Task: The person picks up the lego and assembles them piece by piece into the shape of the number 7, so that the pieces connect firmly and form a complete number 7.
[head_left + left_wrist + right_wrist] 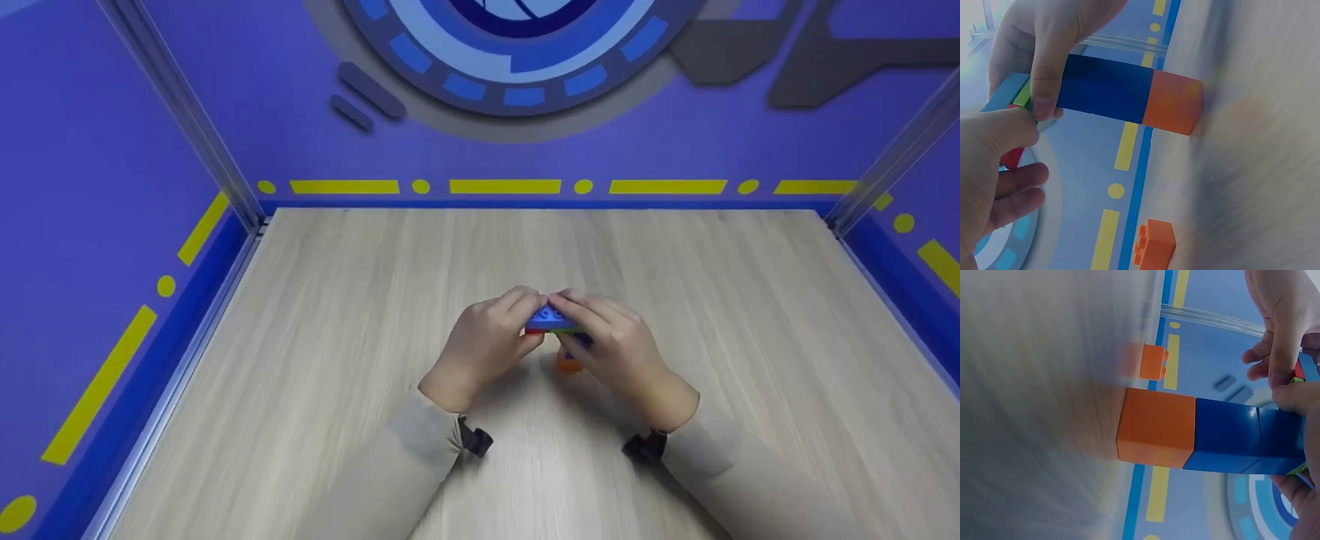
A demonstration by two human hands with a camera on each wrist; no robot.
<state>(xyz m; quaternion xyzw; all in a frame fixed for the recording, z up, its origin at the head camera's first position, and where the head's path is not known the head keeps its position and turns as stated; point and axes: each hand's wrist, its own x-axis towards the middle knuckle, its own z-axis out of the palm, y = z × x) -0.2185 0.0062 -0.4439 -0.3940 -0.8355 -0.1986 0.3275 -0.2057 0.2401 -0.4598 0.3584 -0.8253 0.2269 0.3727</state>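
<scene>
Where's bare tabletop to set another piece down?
Bare tabletop lies between the left hand and left wall, the right hand and right wall, and beyond the hands toward the back wall. Crowded: around the block tower and loose orange brick.

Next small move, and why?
Probably squeeze the blue studded plastic brick onto the red plastic brick and green plastic brick below: the left hand and right hand grip this stack, and the red brick overhangs the dark-blue-and-orange block column.
</scene>
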